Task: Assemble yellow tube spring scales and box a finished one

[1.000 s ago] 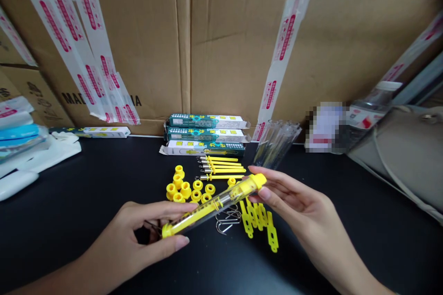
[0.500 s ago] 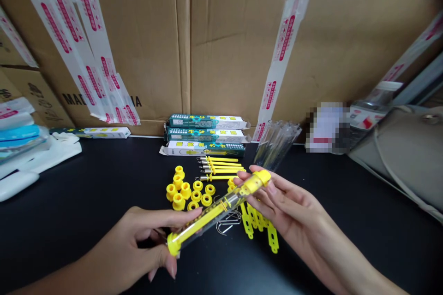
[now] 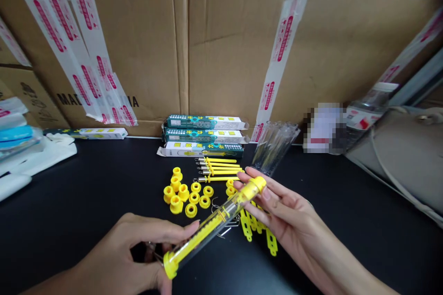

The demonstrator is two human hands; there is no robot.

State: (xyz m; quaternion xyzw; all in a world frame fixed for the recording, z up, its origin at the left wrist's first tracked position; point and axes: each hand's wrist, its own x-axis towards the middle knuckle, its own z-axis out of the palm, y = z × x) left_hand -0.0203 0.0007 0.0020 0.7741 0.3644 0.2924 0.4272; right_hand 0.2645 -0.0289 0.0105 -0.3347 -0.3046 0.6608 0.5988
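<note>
A tubular spring scale [image 3: 211, 228], clear with a yellow rod inside and yellow ends, slants up to the right between my hands. My left hand [image 3: 138, 249] grips its lower end, thumb and fingers near the yellow collar; a bit of metal wire shows there, mostly hidden. Around the upper yellow cap [image 3: 258, 184] close the fingers of my right hand [image 3: 284, 212]. Beyond the tube lie metal hooks [image 3: 224, 231], flat yellow strips [image 3: 246, 226], small yellow rings [image 3: 191, 210] and yellow flanged caps [image 3: 176, 204].
Several yellow rods with springs [image 3: 221, 170] lie before stacked printed boxes [image 3: 204, 136]. Clear tubes [image 3: 277, 145] are bundled at the back. A plastic bottle [image 3: 367, 110] and grey bag [image 3: 398, 161] stand right; white and blue packaging [image 3: 31, 147] lies left. Cardboard [image 3: 224, 55] walls the back.
The spring scale and both hands have shifted slightly down and to the left, its lower end dropping most. Both hands still hold it.
</note>
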